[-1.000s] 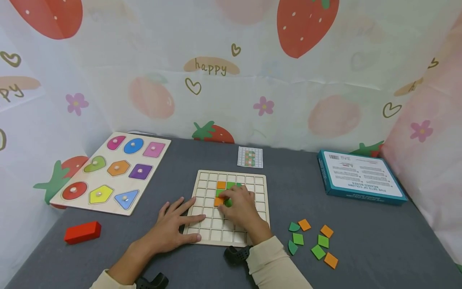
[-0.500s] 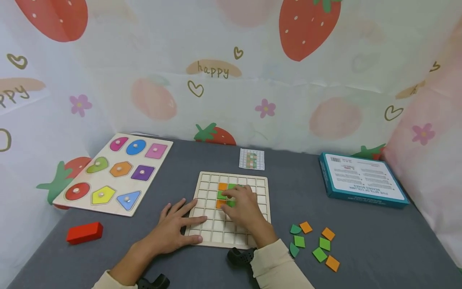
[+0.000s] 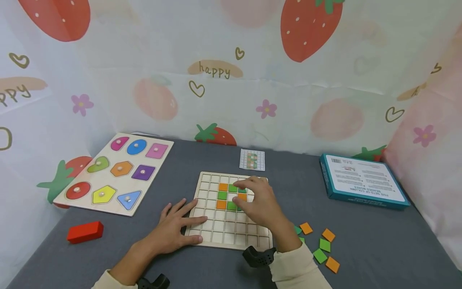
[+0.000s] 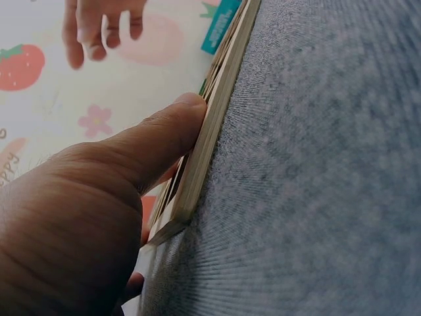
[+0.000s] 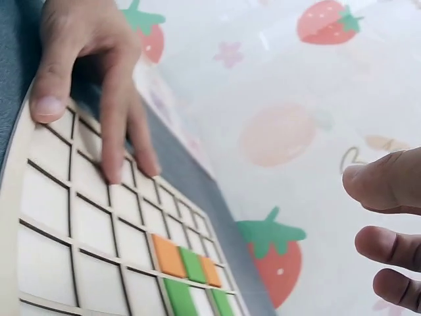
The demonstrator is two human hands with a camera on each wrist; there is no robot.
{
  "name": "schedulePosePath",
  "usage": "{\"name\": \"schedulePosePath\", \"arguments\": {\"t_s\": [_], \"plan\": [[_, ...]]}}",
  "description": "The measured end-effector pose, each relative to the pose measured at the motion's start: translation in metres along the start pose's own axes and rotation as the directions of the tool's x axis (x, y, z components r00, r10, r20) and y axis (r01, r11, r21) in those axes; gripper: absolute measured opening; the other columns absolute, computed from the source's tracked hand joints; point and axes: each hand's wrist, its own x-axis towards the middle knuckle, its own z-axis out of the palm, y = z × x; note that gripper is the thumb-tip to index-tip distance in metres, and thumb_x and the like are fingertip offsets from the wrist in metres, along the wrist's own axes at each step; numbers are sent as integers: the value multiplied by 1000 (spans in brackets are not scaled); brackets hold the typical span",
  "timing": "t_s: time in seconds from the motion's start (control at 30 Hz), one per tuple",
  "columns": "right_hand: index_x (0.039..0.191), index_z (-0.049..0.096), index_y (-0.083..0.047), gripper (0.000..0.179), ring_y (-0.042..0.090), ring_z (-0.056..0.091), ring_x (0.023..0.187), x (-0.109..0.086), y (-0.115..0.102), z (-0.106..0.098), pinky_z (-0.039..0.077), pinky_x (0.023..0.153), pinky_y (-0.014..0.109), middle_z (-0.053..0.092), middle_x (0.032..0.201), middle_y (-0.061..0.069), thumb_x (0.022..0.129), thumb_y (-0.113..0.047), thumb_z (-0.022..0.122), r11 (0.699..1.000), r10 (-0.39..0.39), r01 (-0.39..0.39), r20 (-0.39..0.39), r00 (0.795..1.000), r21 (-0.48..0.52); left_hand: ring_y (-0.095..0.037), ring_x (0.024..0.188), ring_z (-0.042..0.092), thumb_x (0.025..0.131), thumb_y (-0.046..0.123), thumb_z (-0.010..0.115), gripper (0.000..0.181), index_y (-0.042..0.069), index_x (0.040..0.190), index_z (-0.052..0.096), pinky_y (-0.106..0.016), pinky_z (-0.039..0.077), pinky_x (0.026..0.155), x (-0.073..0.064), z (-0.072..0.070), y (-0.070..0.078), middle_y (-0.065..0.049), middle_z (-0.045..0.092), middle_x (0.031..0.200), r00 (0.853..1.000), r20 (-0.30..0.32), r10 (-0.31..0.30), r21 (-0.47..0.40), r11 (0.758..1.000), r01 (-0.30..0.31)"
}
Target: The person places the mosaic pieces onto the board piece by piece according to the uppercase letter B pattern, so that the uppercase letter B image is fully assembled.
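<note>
A wooden grid board (image 3: 213, 237) lies on the table with orange and green tiles set in some of its squares. My left hand (image 3: 173, 228) rests on the board's near left side, fingers spread; in the left wrist view its thumb (image 4: 171, 131) presses the board's edge. My right hand (image 3: 261, 202) hovers over the board's right part, thumb and fingers apart with nothing between them. Below its fingertips are an orange tile (image 3: 242, 197) and a green tile (image 3: 231, 205). The right wrist view shows the tiles, with an orange one (image 5: 169, 255) nearest.
Loose orange and green tiles (image 3: 325, 245) lie right of the board, some hidden by the right arm. A pattern card (image 3: 252, 160) lies behind the board. A knob puzzle (image 3: 104, 172) and red block (image 3: 85, 232) are on the left, a teal box (image 3: 364, 180) on the right.
My right hand has lifted off the tiles and moved right, with its fingers spreading; the orange tile right of centre now shows. My left hand has stayed on the board.
</note>
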Motion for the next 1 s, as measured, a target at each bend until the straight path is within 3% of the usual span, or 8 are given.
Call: {"name": "schedulePosePath", "arguments": {"t_s": [0.53,1.0], "plan": [[119,69,-10,36,22,47,105,-17,-5,-43,43,81,47,61,110,1,84,-12,77,999,-36,34,-33,999,-41,-43,140,16,82,59,67,58,28,131,64,-68,2,103,-1,1,-4,-9,30,154,1000,4,8,-6,1000,-8],[123,66,-13,41,20,44,108,-41,23,-85,42,79,48,58,118,0,84,-9,76,988,-145,146,21,989,-41,-42,141,16,82,59,67,59,28,132,63,-67,2,103,-2,0,-4,-9,29,155,1000,11,0,-5,1000,0]]}}
